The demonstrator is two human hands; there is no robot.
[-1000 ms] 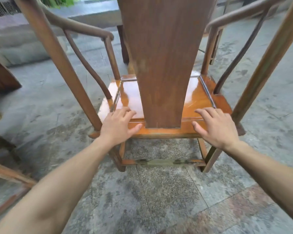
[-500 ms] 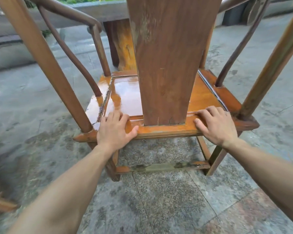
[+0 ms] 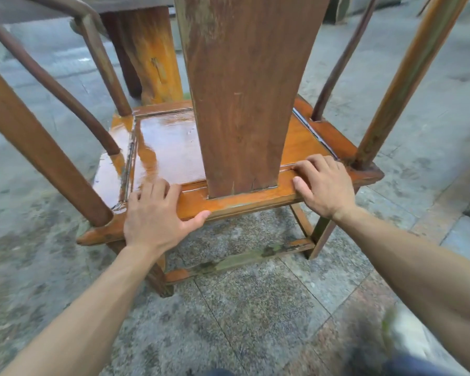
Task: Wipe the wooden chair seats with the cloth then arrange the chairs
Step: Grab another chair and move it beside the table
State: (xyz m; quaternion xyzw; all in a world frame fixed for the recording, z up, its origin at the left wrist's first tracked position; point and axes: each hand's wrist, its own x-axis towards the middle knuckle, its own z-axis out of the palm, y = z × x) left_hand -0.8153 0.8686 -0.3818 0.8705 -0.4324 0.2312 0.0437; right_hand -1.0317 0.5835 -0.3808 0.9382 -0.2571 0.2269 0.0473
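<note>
A wooden armchair stands in front of me, seen from behind, with its wide back splat [image 3: 244,88] rising up the middle. Its orange seat [image 3: 168,147] is glossy and wet. My left hand [image 3: 154,215] grips the seat's rear rail left of the splat, fingers on top, thumb along the edge. My right hand [image 3: 323,183] grips the same rail right of the splat. No cloth is in view.
A thick wooden table leg [image 3: 147,58] stands just beyond the chair's front. The curved armrest rails [image 3: 55,85] and rear posts [image 3: 407,77] flank my arms. Grey stone paving [image 3: 255,316] lies all around, and my shoe [image 3: 402,337] shows at the lower right.
Both hands went from hovering over the rear rail to gripping it. The chair now sits closer to the table leg, and my view has shifted nearer and to the right.
</note>
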